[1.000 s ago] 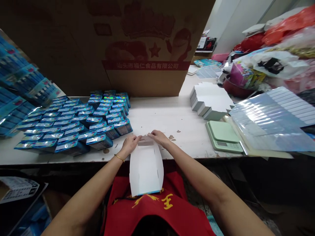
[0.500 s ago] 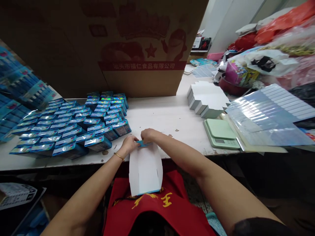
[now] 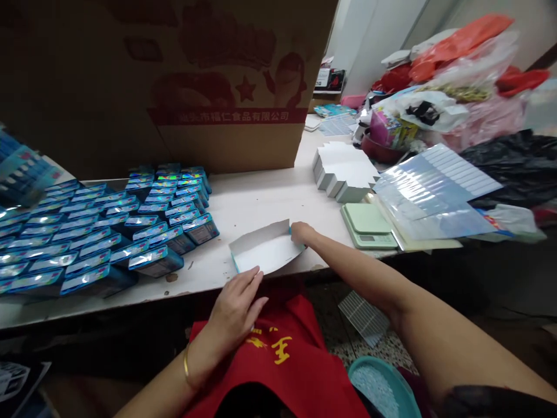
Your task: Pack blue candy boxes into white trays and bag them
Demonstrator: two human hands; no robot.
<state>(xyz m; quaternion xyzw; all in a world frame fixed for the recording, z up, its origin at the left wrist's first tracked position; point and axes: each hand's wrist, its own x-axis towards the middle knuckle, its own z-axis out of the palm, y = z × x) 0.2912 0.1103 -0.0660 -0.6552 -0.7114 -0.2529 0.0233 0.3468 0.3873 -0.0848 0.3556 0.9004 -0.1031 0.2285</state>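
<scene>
A partly folded cardboard box, white inside with blue showing at its edges, lies slantwise at the table's front edge. My right hand grips its right end, fingers closed around the end flap. At the box's near left corner is my left hand, wearing a gold bangle, its fingers stretched out and thumb apart. The left fingertips are at or against the near edge; firm contact is hard to make out. To the left stand several rows of filled blue boxes on the white table.
A large brown carton stands behind. On the right are a stack of flat white card blanks, a green scale and plastic sheets. Bags pile up beyond. A teal basin sits on the floor.
The box has turned from pointing at my body to lying sideways on the table. My left hand has let go of its far flap and come down nearer me; the view has shifted right.
</scene>
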